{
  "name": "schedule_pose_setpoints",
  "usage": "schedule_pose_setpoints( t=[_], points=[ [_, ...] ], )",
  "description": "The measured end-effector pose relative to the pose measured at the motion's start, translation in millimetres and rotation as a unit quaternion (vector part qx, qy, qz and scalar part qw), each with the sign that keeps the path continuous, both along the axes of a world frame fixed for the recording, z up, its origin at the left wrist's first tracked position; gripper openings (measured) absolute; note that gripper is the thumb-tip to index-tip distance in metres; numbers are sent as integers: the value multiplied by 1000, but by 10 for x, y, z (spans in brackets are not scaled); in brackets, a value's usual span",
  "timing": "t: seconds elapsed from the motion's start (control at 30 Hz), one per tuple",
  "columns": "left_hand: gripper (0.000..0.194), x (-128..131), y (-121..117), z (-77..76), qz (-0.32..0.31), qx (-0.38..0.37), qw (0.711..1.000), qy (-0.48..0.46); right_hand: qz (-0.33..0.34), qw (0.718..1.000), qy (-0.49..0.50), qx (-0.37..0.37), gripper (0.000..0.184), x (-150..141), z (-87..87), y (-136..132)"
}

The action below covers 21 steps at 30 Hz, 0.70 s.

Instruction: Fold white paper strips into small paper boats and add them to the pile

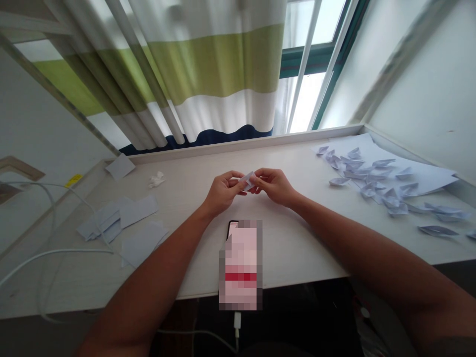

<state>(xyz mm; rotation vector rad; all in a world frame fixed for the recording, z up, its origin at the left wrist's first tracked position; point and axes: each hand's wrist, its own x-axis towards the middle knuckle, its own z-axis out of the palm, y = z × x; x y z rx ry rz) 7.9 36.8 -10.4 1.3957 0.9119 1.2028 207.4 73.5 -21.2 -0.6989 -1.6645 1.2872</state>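
Between my two hands, above the middle of the desk, is a small piece of folded white paper (248,181). My left hand (225,191) pinches its left side between thumb and fingers. At its right side, my right hand (270,184) grips it the same way. Fingers cover part of the paper, so its exact folds cannot be made out. Many small folded paper boats (372,188) lie to the right, some on large white sheets (401,153). Below my hands, a phone (241,265) with a blurred screen lies at the desk's front edge.
Loose white paper pieces (139,210) lie on the left, with a crumpled tissue (156,179) behind them. White cables (55,253) loop over the desk's left side, and a charging plug (237,320) meets the phone. A raised rim (238,144) runs along the back, before a curtain (215,64).
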Motion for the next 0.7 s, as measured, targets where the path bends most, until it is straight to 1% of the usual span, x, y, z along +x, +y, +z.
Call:
schedule_pose_setpoints(
  t=[0.2,0.37,0.5,0.6,0.7],
  points=[
    [55,10,-10,21,-16,3,1000,23,-37,999,7,21,58,-29,-8,-1],
    [56,10,-21,13,-32,-10,999,20,-37,998,1,45,56,-21,-1,-6],
    [56,9,-30,9,-48,-15,999,11,-49,997,-11,56,49,3,9,1],
    [52,15,-32,14,-52,-9,998,16,-45,998,5,42,45,8,6,6],
    [51,21,-31,26,-48,1,999,20,-27,999,46,0,44,-9,0,0]
  ],
)
